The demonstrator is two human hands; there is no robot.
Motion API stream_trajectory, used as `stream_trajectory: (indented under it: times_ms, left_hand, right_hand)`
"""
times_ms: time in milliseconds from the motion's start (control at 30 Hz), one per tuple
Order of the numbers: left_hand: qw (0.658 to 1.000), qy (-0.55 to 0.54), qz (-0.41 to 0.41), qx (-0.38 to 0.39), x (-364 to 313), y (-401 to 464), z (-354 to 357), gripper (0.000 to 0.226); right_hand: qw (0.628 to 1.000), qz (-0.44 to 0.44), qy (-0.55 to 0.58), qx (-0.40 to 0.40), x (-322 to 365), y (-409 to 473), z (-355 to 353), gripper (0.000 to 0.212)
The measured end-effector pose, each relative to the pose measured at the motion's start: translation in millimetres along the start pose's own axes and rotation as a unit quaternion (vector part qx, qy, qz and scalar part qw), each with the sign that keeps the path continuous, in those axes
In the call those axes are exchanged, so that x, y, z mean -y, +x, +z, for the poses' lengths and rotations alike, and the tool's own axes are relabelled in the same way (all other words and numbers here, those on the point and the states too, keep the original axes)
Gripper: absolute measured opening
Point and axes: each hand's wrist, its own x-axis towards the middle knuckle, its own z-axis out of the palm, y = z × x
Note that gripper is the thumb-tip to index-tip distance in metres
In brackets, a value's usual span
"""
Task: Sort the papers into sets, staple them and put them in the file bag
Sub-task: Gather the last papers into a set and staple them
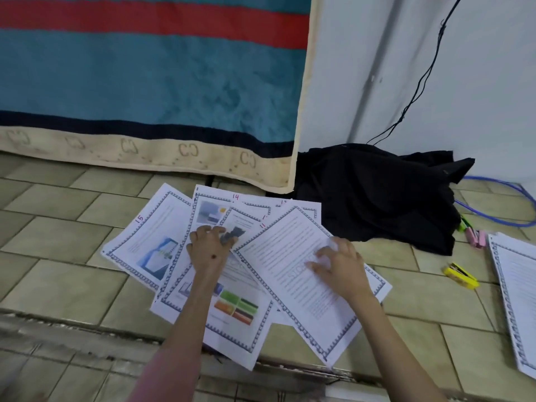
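Several papers (174, 248) are being spread out in a fan on the tiled floor (58, 274), just in front of a hanging blue and red blanket (145, 82). The sorting looks like it is only being started: no set is seen stapled, and no file bag can be picked out for sure. The left hand (210, 246) is being pressed down on the middle sheets with its fingers bent, but nothing is being gripped. The right hand (339, 266) is being laid flat on the top text sheet (293, 256), fingers loose. The sheets are white with a dark patterned border, some with colour pictures, and pink numbers like 14 and 15 are written on the corners. Another pile (519, 300) is lying well apart on the right. A yellow thing (461, 276), maybe the stapler, is being left untouched near a black cloth (377, 192).
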Motion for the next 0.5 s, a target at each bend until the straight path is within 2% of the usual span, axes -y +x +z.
stream_trajectory:
  times_ms: [167, 233, 300, 433, 500]
  left_hand:
    - [1.000, -0.013, 0.010, 0.001, 1, 2, -2, 0.030]
    - [1.000, -0.011, 0.009, 0.007, 1, 3, -2, 0.028]
    - [1.000, -0.011, 0.009, 0.007, 1, 5, -2, 0.028]
    - [1.000, -0.019, -0.004, 0.013, 0, 6, -2, 0.038]
    - [0.999, -0.030, -0.014, 0.016, -1, 6, -3, 0.042]
  right_hand:
    - [0.989, 0.137, 0.010, 0.048, -6, 14, -14, 0.090]
    - [0.983, 0.173, 0.031, 0.043, -12, 17, -18, 0.101]
    - [0.976, 0.206, 0.062, 0.022, -23, 18, -24, 0.094]
    - [0.960, 0.244, 0.136, -0.007, -52, 12, -39, 0.043]
    - [0.952, 0.249, 0.174, -0.023, -63, 7, -44, 0.029]
